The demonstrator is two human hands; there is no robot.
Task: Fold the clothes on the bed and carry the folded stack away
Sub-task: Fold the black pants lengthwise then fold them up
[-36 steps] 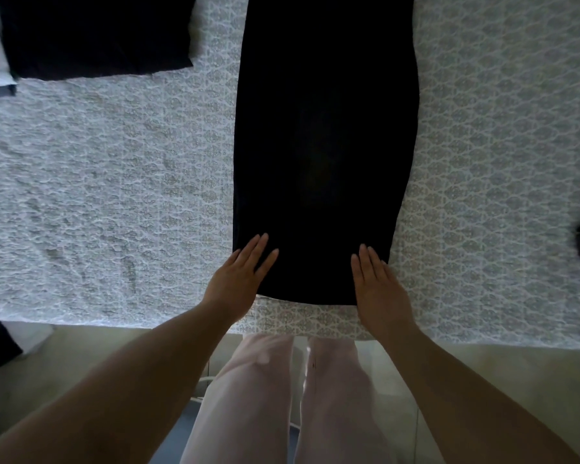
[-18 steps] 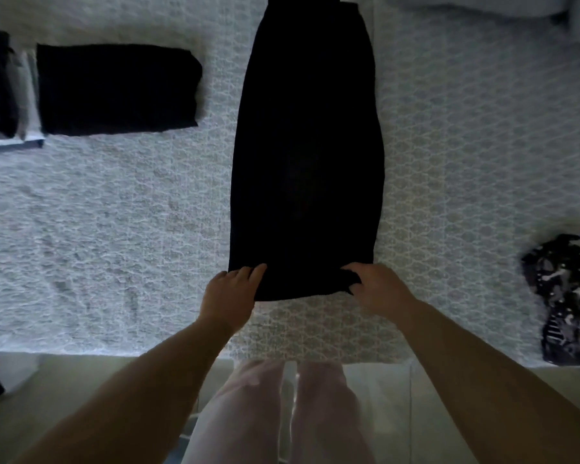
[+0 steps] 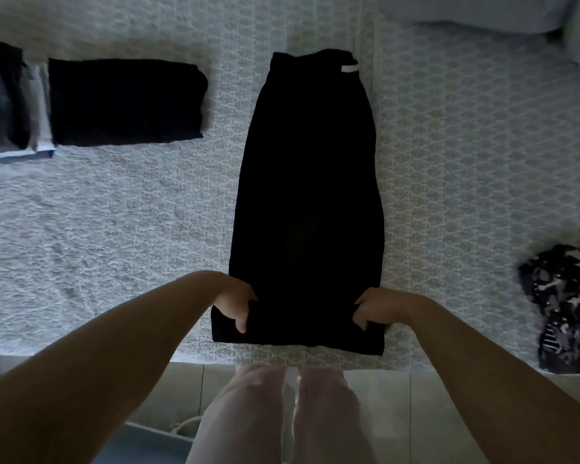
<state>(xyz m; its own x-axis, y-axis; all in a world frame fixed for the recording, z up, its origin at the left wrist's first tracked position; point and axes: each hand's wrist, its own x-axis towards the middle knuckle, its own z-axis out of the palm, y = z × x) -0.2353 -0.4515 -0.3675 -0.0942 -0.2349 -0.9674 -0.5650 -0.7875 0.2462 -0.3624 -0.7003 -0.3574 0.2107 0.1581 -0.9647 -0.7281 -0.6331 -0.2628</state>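
A long black garment (image 3: 307, 195) lies lengthwise on the white patterned bed (image 3: 114, 246), its waistband with a white tag at the far end. My left hand (image 3: 236, 304) grips its near left corner and my right hand (image 3: 374, 308) grips its near right corner. The near hem is lifted and turned over a little towards the far end. A folded black garment (image 3: 124, 102) lies at the far left, beside a stack of folded grey and white clothes (image 3: 10, 102).
A crumpled black-and-white patterned garment (image 3: 566, 309) lies at the bed's right near edge. Pillows (image 3: 482, 11) sit at the far right. The bed's near edge runs just in front of my legs, with tiled floor below.
My hands went from resting flat on the garment's near end to pinching its two corners and lifting the hem. The view has tilted up, showing more of the bed.
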